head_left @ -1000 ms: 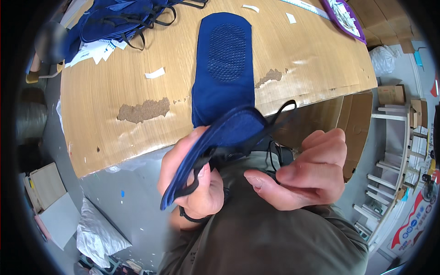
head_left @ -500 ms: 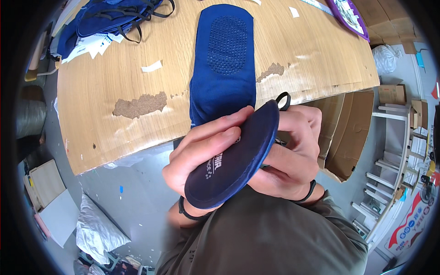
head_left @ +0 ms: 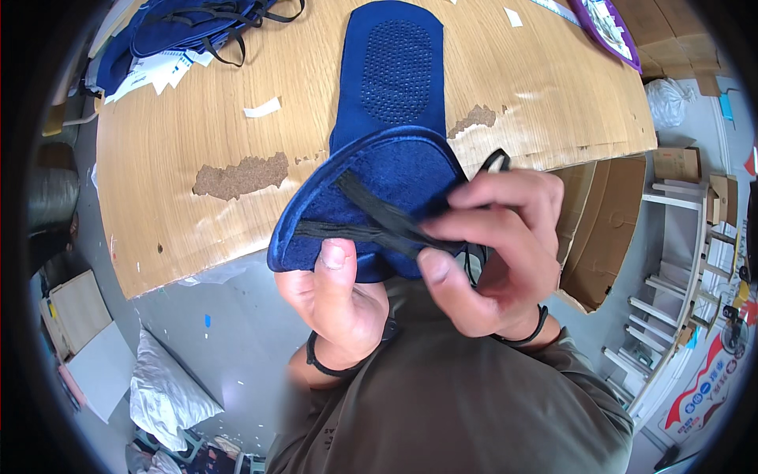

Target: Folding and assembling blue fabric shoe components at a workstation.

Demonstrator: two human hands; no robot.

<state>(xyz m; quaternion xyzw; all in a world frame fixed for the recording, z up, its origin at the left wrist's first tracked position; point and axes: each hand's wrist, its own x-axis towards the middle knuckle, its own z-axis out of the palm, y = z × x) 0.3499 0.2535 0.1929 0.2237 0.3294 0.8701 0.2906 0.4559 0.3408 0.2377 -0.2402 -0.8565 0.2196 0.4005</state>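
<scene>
Blue eye mask (head_left: 403,175) held above near edge of wooden table (head_left: 189,110), inner face toward camera. Left hand (head_left: 343,306) grips its lower left edge, thumb on inner face, other fingers mostly hidden behind. Right hand (head_left: 505,251) pinches black straps (head_left: 377,208) at mask's right side; fingertips slightly blurred. Blue sock (head_left: 395,71), dotted sole up, lies on table, partly hidden by mask.

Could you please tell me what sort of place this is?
Probably a workshop or packing room: it has a worn, wood-grain table, a pile of black-strapped, dark-blue fabric items on it, and a large brown cardboard box by its near edge.
</scene>
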